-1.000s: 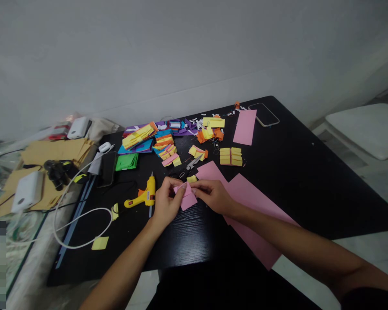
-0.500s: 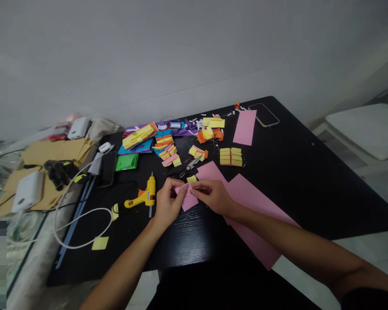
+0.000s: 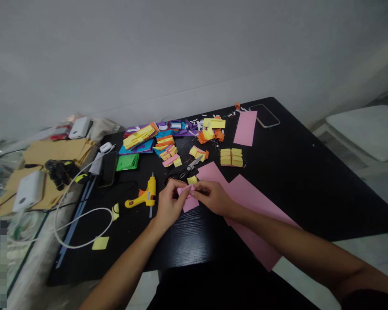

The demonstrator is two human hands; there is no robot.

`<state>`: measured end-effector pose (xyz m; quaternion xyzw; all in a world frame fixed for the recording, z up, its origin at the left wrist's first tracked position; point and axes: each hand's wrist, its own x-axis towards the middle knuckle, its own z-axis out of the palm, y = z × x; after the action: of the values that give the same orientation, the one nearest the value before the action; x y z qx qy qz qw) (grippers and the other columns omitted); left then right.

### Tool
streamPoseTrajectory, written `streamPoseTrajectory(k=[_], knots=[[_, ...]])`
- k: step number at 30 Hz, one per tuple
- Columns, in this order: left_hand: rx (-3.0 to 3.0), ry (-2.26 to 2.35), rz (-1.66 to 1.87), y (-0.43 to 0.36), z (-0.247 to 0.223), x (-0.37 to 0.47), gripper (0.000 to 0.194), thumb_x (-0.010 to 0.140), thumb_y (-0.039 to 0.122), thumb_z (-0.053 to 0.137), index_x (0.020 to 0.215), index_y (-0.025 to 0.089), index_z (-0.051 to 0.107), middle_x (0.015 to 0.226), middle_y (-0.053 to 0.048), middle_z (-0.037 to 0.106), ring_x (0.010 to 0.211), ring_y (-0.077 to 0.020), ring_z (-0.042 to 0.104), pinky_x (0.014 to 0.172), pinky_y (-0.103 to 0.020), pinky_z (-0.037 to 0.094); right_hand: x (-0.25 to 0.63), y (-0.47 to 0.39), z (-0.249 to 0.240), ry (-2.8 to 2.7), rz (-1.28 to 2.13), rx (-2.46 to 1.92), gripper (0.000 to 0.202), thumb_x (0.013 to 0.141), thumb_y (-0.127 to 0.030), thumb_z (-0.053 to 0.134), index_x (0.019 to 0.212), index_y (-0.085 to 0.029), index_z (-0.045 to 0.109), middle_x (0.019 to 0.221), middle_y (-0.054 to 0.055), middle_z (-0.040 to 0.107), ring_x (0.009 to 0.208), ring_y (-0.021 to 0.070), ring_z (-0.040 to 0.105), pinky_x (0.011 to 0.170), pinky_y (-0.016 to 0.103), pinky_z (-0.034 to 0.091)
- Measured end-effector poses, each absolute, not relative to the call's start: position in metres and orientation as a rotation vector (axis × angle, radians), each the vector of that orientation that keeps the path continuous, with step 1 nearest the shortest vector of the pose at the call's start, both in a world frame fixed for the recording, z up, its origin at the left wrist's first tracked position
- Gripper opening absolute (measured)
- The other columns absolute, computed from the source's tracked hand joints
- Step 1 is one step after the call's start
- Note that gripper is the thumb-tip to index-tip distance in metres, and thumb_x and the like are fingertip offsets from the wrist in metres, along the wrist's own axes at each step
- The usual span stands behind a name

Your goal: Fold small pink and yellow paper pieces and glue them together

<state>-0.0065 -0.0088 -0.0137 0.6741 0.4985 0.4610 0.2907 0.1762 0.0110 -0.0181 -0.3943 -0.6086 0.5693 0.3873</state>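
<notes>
A small pink paper piece (image 3: 191, 204) is pinched between both hands above the black table, its upper edge folded over. My left hand (image 3: 170, 202) grips its left side, thumb on top. My right hand (image 3: 213, 197) holds the right side, with thumb and fingers meeting at the fold. Just beyond the fingers lie a yellow paper piece (image 3: 192, 180) and scissors (image 3: 194, 163). Large pink sheets (image 3: 261, 206) lie partly under my right forearm. Left of my left hand, a yellow glue gun (image 3: 149, 191) rests on the table.
Folded yellow papers (image 3: 231, 157), a green stack (image 3: 127, 162) and colourful bundles (image 3: 166, 146) lie farther back. A phone (image 3: 265, 116) sits at the back right, another (image 3: 107, 169) at the left. A white cable (image 3: 84, 211) loops across the table's left side.
The upper edge of the small pink paper now looks more folded over, and both thumbs have shifted slightly along it. Both hands keep their hold.
</notes>
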Motion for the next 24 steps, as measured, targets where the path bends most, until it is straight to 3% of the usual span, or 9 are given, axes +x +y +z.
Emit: streamPoseTrajectory(k=[13, 24], knots=[[1.747, 1.350, 1.118, -0.0084, -0.0108, -0.0084, 0.013, 0.097, 0.032, 0.065, 0.102, 0.021, 0.060, 0.088, -0.001, 0.067, 0.075, -0.0143, 0.064, 0.067, -0.025, 0.049, 0.1773, 0.0154, -0.0189, -1.470, 1.513, -1.009, 0.019, 0.082, -0.036, 0.070, 0.081, -0.018, 0.073, 0.075, 0.001, 0.071, 0.069, 0.0165, 0.065, 0.065, 0.027, 0.049], [1.843, 1.414, 1.078, -0.0103, -0.0106, -0.0068, 0.011, 0.101, 0.026, 0.053, 0.109, 0.021, 0.058, 0.091, -0.002, 0.068, 0.075, -0.0138, 0.065, 0.064, -0.024, 0.047, 0.1764, 0.0116, -0.0161, -1.532, 1.370, -1.070, 0.019, 0.086, -0.036, 0.069, 0.079, -0.017, 0.071, 0.074, 0.001, 0.071, 0.067, 0.0162, 0.065, 0.064, 0.027, 0.048]])
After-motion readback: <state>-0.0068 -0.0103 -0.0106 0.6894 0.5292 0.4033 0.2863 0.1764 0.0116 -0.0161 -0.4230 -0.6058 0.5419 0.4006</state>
